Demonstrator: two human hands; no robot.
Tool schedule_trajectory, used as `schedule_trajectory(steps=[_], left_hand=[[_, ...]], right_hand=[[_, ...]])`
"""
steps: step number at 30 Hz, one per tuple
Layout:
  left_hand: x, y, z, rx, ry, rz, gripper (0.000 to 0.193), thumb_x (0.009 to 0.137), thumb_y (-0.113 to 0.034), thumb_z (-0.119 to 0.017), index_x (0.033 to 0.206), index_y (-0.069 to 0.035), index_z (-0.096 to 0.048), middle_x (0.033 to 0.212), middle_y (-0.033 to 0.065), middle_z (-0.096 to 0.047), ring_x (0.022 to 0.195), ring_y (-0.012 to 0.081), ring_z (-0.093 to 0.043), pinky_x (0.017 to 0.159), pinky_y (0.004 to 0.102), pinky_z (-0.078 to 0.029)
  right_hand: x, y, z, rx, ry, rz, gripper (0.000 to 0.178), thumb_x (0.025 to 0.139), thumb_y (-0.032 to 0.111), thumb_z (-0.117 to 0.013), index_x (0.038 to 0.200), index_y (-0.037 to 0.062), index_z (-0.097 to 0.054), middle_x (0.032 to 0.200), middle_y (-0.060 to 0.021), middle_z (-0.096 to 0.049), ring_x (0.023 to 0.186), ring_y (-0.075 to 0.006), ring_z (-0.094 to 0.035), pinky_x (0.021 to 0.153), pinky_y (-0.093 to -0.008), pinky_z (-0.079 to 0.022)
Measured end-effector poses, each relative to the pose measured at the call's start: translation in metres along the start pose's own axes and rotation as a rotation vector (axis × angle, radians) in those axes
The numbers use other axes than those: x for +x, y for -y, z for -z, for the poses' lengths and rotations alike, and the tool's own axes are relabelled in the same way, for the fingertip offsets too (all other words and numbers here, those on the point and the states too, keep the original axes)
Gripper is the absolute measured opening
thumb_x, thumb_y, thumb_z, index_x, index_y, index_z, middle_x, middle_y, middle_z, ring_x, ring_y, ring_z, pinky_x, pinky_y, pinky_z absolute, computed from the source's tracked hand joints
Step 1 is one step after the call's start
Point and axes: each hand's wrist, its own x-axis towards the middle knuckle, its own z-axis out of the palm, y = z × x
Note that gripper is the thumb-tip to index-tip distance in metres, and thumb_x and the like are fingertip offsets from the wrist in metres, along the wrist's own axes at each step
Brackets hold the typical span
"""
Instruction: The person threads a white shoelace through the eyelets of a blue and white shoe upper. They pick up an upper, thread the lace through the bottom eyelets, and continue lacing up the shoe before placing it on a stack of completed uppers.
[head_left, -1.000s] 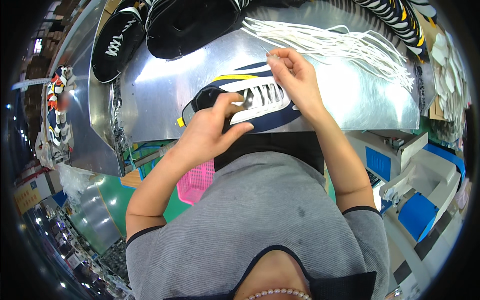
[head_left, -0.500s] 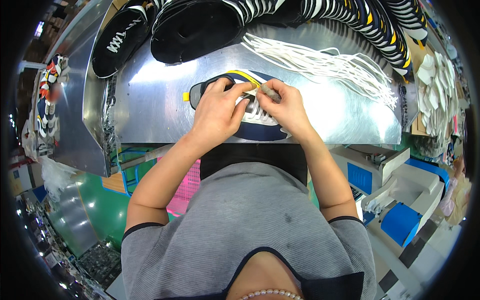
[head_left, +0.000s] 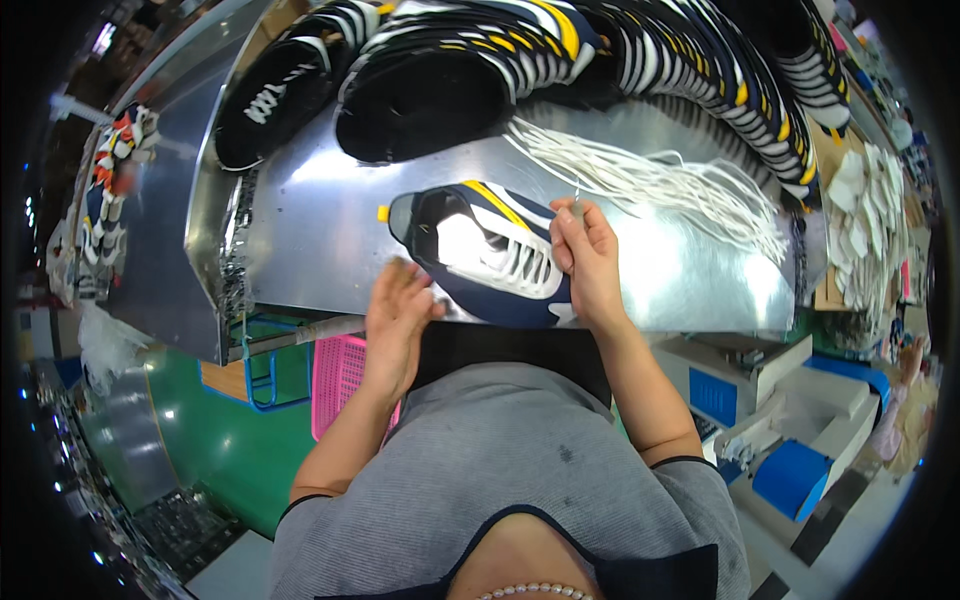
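Pinching slim metal-tipped tool: right hand; left of grip, navy-white-yellow shoe upper seemingly laced, remainder unclear; left hand spread, apparently empty.

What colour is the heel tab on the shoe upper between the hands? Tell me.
The heel tab is yellow; the head view shows it best.
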Motion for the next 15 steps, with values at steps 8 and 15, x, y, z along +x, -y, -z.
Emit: schedule_trajectory(steps=[8, 15], left_hand=[[0.042, -0.128, 0.024, -0.194, 0.191, -0.132, 0.042, 0.087, -0.016, -0.074, 0.123, 0.002, -0.062, 0.111, 0.0117, -0.070, 0.098, 0.0191, -0.068, 0.090, 0.0330, -0.054], [0.245, -0.132, 0.097, 1.501, -0.464, -0.745, 0.032, 0.091, -0.017, -0.063, 0.116, 0.003, -0.060, 0.112, 0.0216, -0.060, 0.088, 0.0425, -0.065, 0.075, 0.0495, -0.054]], right_hand=[[0.021, 0.009, -0.030, -0.653, 0.069, 0.208, 0.015, 0.090, 0.017, -0.069, 0.103, 0.0082, -0.068, 0.067, -0.0011, -0.058, 0.054, -0.0122, -0.053, 0.054, -0.0260, -0.043], [0.064, -0.005, 0.012, -1.393, -0.158, 0.469, 0.025, 0.080, 0.019, -0.076, 0.103, 0.0148, -0.070, 0.067, -0.0123, -0.067, 0.061, -0.0315, -0.067, 0.058, -0.0414, -0.050]])
